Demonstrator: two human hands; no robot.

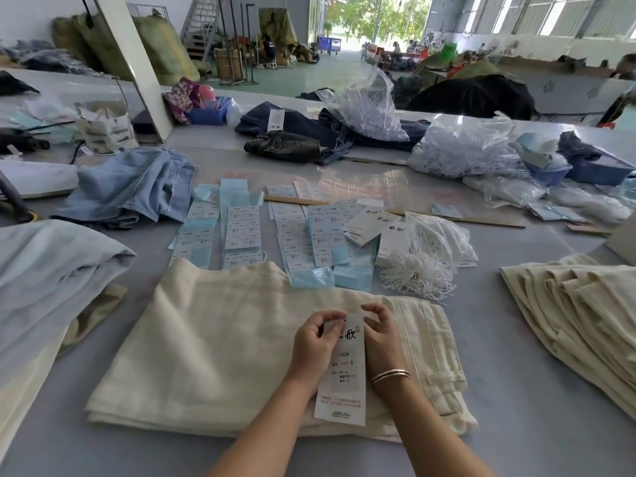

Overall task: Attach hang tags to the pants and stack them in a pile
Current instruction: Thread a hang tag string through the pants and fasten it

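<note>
Folded cream pants [213, 342] lie flat on the grey table right in front of me. A long white hang tag [344, 373] printed "1103#" lies over them. My left hand [315, 342] pinches the tag's top left edge, and my right hand [380, 333] pinches its top right corner with curled fingers. A pile of cream pants [578, 304] is fanned out at the right. More white hang tags [375, 223] and a bundle of white tag strings [413, 273] lie just beyond the pants.
Blue-backed sticker sheets [241, 232] are spread across the middle of the table. Light blue jeans [134, 187] and a pale blue garment [44, 270] lie at the left. Clear bags of strings [461, 149], dark jeans [292, 132] and blue baskets [599, 166] sit farther back.
</note>
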